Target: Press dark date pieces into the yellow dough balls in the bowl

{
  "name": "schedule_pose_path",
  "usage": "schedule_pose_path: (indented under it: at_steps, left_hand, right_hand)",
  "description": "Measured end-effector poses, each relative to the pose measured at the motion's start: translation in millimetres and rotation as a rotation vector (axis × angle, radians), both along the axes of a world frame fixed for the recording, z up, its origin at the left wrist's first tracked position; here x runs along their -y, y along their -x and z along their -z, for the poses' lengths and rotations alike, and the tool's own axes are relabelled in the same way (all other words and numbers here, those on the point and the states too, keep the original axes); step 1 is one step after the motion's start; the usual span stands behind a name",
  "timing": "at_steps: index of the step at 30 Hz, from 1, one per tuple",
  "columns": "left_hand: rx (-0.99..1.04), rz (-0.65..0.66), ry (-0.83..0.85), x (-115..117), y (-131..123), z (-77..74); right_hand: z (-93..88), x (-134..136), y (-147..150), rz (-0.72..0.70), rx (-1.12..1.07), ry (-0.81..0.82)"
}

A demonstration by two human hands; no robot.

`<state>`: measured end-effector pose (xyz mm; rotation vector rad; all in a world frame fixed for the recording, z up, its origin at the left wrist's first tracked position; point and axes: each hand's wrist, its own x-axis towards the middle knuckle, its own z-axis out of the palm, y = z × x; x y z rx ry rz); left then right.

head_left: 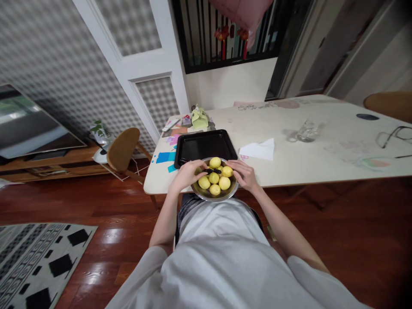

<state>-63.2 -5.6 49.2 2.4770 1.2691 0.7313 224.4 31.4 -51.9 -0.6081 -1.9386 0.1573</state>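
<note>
A metal bowl [200,194] full of several yellow round fruits [215,162] stands at the near edge of the pale table [322,154]. My left hand [186,172] rests on the bowl's left rim, its fingers curled around a small black tool [213,171] that lies across the fruits. My right hand [244,173] is at the bowl's right rim, fingers bent and touching the rim beside a fruit; whether it grips the rim is unclear. Just behind the bowl sits an empty black baking tray [206,145].
A white napkin [259,149] lies right of the tray, a glass [307,132] further right, glasses [394,135] near the far right edge. Coloured papers [165,157] and a green object [199,116] crowd the table's left end. A wooden chair [122,150] stands at the left.
</note>
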Motion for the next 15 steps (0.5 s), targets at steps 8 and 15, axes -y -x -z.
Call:
schedule_pose_path:
  at_steps: [8,15]
  left_hand:
    - [-0.05,0.083,0.09,-0.8,0.0,2.9]
    - [-0.105,0.094,0.111,-1.7,-0.9,7.1]
  right_hand:
    - [0.9,-0.9,0.2,0.023,-0.02,0.024]
    - [0.7,-0.4,0.3,0.017,-0.025,0.024]
